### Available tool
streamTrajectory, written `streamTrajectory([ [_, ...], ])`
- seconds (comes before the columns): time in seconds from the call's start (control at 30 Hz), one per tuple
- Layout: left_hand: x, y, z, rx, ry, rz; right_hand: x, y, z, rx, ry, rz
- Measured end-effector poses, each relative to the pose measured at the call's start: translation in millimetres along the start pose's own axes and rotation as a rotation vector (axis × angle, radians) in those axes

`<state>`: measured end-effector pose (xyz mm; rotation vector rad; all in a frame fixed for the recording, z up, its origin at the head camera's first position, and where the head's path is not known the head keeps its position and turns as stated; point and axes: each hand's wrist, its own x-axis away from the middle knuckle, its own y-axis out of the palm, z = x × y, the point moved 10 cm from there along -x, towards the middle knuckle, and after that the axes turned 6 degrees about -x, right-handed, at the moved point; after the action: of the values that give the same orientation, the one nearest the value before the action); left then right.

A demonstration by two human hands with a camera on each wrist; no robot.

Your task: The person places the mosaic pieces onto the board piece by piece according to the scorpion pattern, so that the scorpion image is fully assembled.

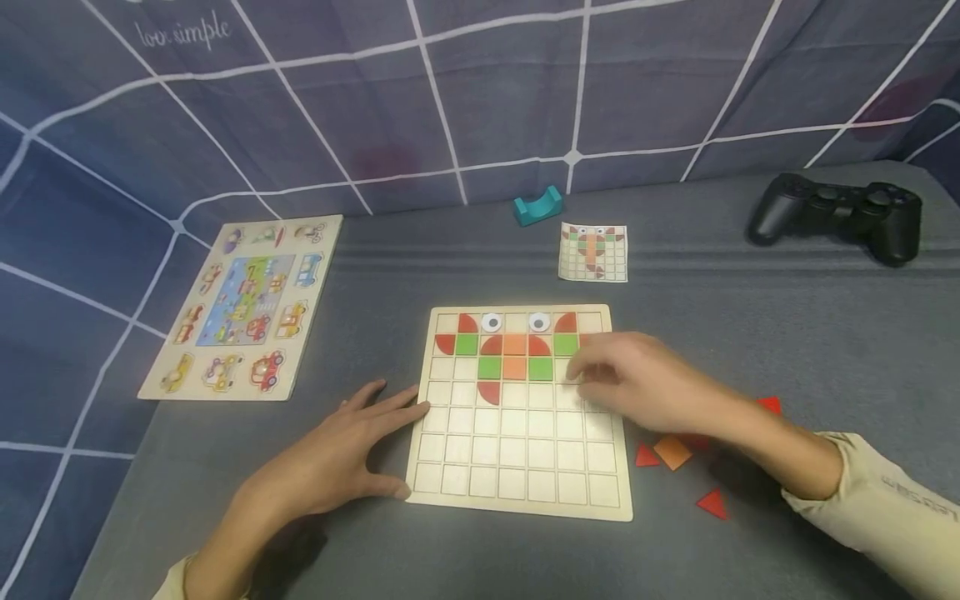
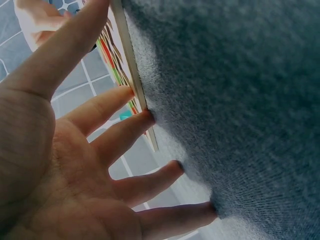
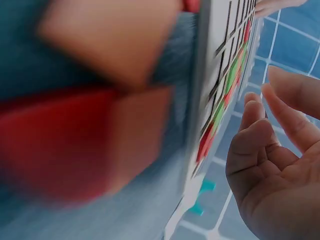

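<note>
A wooden grid board point(image 1: 517, 458) lies on the grey table. In its upper rows sit red quarter-circles point(image 1: 489, 392), green squares point(image 1: 540, 368), orange squares point(image 1: 514, 368) and two googly eyes point(image 1: 491, 322). My left hand point(image 1: 330, 454) is spread along the board's left edge, thumb at the near corner; in the left wrist view two fingertips point(image 2: 146, 117) meet the board's side. Over the right part of the grid is my right hand point(image 1: 637, 379), fingers loosely bent, with no piece showing between them. It covers some of the right-hand cells.
Right of the board lie an orange square point(image 1: 672, 452) and several red pieces point(image 1: 712, 503), partly under the right forearm. Behind the board are a small pattern card point(image 1: 592, 271) and a teal holder point(image 1: 538, 207). A vehicle puzzle point(image 1: 300, 367) lies left, a black game controller point(image 1: 840, 212) far right.
</note>
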<state>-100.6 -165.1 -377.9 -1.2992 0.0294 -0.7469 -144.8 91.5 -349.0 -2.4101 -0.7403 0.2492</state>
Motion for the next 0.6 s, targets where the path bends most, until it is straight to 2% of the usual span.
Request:
streamTrajectory([
  [0.3, -1.0, 0.1, -0.1, 0.003, -0.010, -0.024, 48.7, -27, 28, -0.028, 0.009, 0.083],
  [0.6, -0.6, 0.3, 0.1, -0.006, -0.009, -0.013, 79.0, -45, 45, 0.016, 0.013, 0.160],
])
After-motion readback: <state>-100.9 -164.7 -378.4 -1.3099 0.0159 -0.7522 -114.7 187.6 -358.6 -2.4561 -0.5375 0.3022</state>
